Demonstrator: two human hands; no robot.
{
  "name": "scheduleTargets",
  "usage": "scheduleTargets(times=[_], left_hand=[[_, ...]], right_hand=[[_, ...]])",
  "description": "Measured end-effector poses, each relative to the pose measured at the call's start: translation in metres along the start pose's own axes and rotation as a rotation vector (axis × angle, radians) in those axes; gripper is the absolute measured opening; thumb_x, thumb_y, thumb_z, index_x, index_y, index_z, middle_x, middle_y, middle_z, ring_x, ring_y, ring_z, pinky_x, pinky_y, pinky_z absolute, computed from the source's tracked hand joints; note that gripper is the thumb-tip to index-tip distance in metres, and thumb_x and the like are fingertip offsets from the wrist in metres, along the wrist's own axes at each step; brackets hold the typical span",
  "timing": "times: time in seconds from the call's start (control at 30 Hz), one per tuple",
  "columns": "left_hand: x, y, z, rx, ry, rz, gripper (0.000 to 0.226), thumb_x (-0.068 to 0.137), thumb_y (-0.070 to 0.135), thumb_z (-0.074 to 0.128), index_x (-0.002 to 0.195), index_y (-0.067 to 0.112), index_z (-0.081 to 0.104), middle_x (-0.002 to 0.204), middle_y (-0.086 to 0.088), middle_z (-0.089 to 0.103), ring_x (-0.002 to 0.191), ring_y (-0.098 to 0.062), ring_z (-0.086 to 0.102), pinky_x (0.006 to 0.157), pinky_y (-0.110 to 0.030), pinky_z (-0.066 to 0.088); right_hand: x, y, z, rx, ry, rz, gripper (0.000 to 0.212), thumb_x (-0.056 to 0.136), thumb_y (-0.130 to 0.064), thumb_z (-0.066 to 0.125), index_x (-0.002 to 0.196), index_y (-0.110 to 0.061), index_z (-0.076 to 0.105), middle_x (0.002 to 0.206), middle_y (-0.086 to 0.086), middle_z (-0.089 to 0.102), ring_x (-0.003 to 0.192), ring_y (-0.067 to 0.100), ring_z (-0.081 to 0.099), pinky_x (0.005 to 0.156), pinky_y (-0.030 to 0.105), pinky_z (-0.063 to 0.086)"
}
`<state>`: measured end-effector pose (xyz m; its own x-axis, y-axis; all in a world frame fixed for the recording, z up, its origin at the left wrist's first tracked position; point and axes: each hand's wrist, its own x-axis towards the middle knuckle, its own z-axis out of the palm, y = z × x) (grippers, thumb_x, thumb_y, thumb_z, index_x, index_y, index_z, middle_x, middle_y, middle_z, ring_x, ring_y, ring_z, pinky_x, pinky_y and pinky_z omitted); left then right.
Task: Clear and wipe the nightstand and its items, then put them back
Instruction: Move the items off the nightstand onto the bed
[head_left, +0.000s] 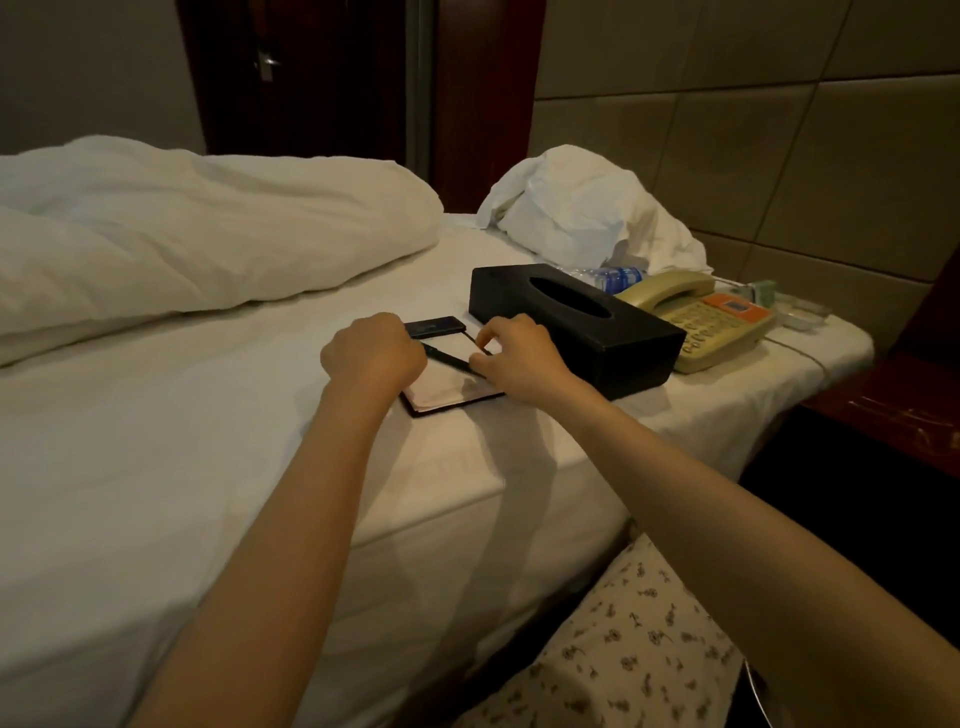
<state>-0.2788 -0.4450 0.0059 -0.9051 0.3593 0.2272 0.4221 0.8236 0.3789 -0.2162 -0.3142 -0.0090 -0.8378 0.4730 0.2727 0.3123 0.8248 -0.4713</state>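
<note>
Several nightstand items lie on the white bed (156, 441). A black notepad holder with white paper (441, 387) lies near the bed's edge, and a black pen (448, 358) rests across it. My left hand (371, 351) is curled in a fist over the pad's left side, at the pen's end. My right hand (514, 358) grips the pad's right edge, thumb and fingers bent round it. A small black flat device (435, 326) lies just behind the pad. To the right sit a black tissue box (571, 322), a beige telephone (711, 317) and a water bottle (615, 275).
The dark red wooden nightstand (893, 415) stands at the right, beside the bed. A rumpled duvet (182, 234) fills the bed's left, a white pillow (582, 208) lies by the padded headboard. A glass ashtray (802, 312) sits behind the phone. My patterned trouser leg (623, 649) is below.
</note>
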Motion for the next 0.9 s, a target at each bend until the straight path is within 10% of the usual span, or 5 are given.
scheduleTargets(times=[0.2,0.37,0.9], left_hand=[[0.008,0.039,-0.009,-0.456,-0.052,0.186,0.024,0.094,0.026,0.040,0.108,0.020,0.060,0.104,-0.002,0.064,0.096,-0.022,0.060,0.084,-0.037,0.051],[-0.005,0.096,-0.012,-0.857,-0.266,0.299,0.023,0.098,0.015,0.036,0.105,0.017,0.057,0.090,0.000,0.058,0.070,-0.010,0.051,0.063,-0.024,0.045],[-0.060,0.248,0.051,-0.912,-0.676,0.521,0.023,0.094,0.007,0.037,0.094,0.018,0.057,0.078,0.005,0.055,0.065,-0.011,0.050,0.059,-0.024,0.042]], right_hand=[[-0.001,0.008,-0.064,0.221,0.170,0.037,0.021,0.092,-0.012,0.052,0.108,-0.011,0.064,0.098,0.001,0.059,0.087,0.010,0.053,0.072,0.020,0.041],[-0.006,0.049,-0.095,0.210,0.303,0.163,0.020,0.088,-0.008,0.052,0.098,-0.011,0.069,0.088,-0.001,0.058,0.085,0.014,0.054,0.062,0.020,0.037],[-0.093,0.178,-0.176,0.190,0.595,0.597,0.020,0.088,-0.009,0.053,0.096,-0.012,0.071,0.090,0.001,0.061,0.087,0.013,0.055,0.069,0.022,0.044]])
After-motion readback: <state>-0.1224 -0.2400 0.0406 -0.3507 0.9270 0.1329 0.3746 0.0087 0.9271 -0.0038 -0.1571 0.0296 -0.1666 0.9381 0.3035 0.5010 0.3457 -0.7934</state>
